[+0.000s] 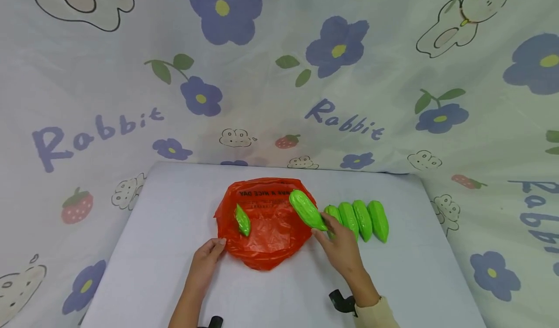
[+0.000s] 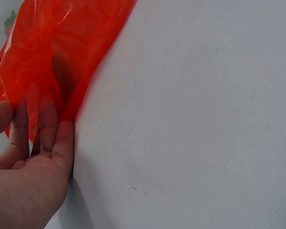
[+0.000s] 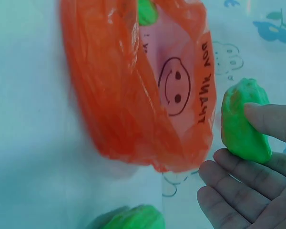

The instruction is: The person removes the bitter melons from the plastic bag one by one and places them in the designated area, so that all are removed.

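Observation:
A red plastic bag (image 1: 266,250) lies spread with its mouth open on the table, printed letters showing on its far inner side. My left hand (image 1: 207,262) pinches the bag's near left rim; in the left wrist view, fingers show through the thin film. Between thumb and fingers, my right hand (image 1: 342,250) holds a bumpy green bitter melon (image 1: 305,209) over the bag's right side. The right wrist view shows the thumb across this melon (image 3: 243,126), beside the bag's rim. Another green piece (image 1: 242,221) is inside the bag at the left.
Several more bitter melons (image 1: 378,221) lie side by side in a row right of the bag, partly behind my right hand. The white table (image 1: 153,211) ends at a patterned cloth backdrop (image 1: 262,90). A black wrist mount (image 1: 342,302) sits at my right wrist.

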`<state>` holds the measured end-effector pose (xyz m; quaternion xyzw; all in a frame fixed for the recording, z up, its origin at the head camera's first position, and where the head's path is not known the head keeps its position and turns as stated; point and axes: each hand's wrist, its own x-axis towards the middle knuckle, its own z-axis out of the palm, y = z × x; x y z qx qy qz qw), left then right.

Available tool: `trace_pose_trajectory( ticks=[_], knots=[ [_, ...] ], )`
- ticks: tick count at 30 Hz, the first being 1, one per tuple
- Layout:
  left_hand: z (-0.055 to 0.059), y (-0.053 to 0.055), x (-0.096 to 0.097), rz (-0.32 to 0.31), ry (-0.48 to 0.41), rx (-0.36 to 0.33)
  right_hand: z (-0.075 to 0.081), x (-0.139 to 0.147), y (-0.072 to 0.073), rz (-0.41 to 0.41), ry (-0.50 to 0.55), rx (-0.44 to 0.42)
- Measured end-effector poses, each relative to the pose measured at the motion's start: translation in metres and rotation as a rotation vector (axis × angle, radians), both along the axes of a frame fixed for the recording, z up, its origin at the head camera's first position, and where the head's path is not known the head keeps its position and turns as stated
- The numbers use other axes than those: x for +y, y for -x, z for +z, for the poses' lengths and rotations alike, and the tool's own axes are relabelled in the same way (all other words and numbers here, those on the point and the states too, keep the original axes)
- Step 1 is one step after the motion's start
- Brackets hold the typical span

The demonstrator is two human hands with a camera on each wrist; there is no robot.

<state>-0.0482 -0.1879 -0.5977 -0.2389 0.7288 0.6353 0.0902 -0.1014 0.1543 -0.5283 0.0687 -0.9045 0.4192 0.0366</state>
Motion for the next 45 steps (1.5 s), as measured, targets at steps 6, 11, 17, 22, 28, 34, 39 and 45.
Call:
trace_pose_trajectory(
  ticks=[6, 11, 17, 22, 28, 34, 39, 45],
  knots=[
    [0.001, -0.001, 0.000, 0.000, 0.010, -0.004, -0.002, 0.012, -0.004, -0.021, -0.010, 0.033],
    [0.000, -0.001, 0.001, -0.003, 0.007, -0.009, -0.002, 0.022, -0.006, -0.048, -0.023, 0.059],
    [0.000, -0.001, 0.002, -0.002, -0.004, -0.009, -0.001, 0.036, -0.011, -0.092, -0.023, 0.049],
    [0.001, -0.001, 0.002, -0.002, -0.002, -0.005, -0.001, 0.051, -0.019, -0.159, -0.032, -0.020],
    [0.002, -0.001, 0.001, -0.003, 0.017, -0.012, -0.002, 0.068, -0.031, -0.209, -0.047, -0.063],
    [0.004, -0.001, 0.002, -0.006, 0.023, -0.011, -0.009, 0.083, -0.043, -0.265, -0.060, -0.078],
    [0.004, -0.001, 0.002, -0.008, 0.022, -0.015, -0.014, 0.093, -0.051, -0.303, -0.053, -0.074],
    [0.003, -0.001, 0.002, -0.011, 0.023, -0.018, -0.018, 0.105, -0.062, -0.359, -0.025, -0.109]
  ],
)
